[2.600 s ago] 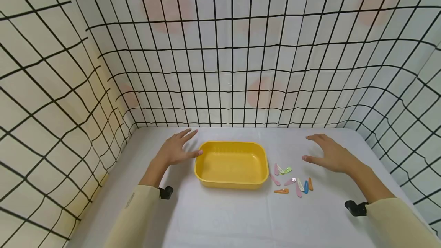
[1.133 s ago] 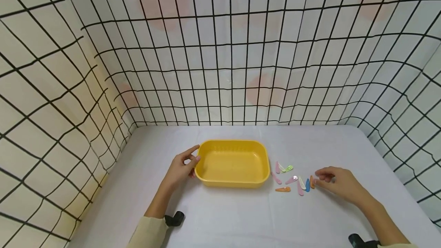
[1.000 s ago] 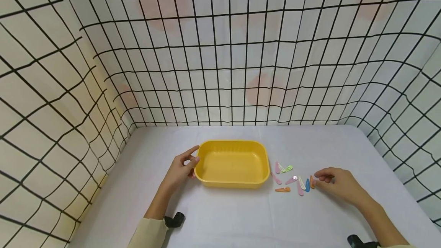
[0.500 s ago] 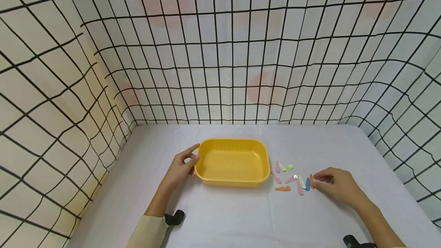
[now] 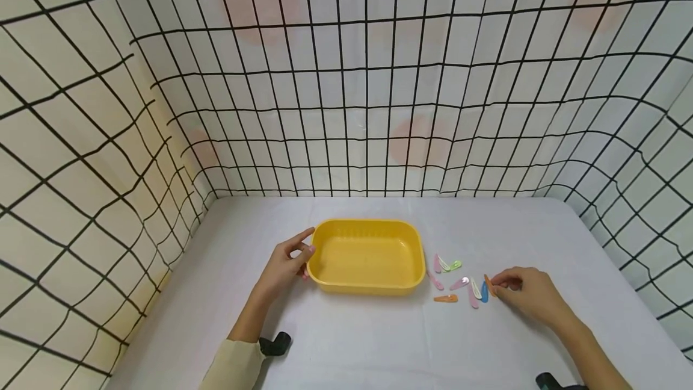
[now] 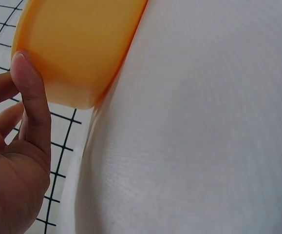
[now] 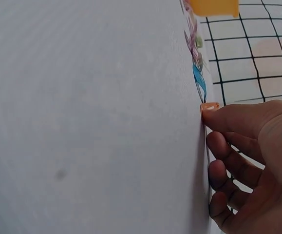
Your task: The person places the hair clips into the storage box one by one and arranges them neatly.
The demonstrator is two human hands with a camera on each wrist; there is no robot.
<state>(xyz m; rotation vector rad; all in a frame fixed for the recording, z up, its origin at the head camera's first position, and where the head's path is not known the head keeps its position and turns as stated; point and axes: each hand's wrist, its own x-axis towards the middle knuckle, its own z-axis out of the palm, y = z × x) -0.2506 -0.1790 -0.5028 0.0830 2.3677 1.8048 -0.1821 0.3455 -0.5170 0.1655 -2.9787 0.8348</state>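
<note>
Left of centre in the head view, my left hand (image 5: 281,268) holds the left end of a yellow plastic tray (image 5: 365,289). The left wrist view shows the thumb (image 6: 29,80) over the tray's rim, with the other fingers behind it. My right hand (image 5: 533,295) pinches an orange snap hair clip (image 5: 489,284) between thumb and forefinger, at the right end of a scattered group of clips. In the right wrist view, one end of that clip sticks out past the thumb tip, low against the cloth. Beside it lies a blue hair clip (image 5: 484,291).
Several other clips lie right of the tray, among them a second orange clip (image 5: 446,298), a lime green clip (image 5: 455,265) and a pink clip (image 5: 459,283). White cloth (image 5: 346,348) covers the table. A black-lined grid backdrop (image 5: 357,107) stands behind and at both sides.
Both hands came down from above the table, the left to the tray's end, the right to the orange clip. In the last half second that clip has tilted slightly in the fingers.
</note>
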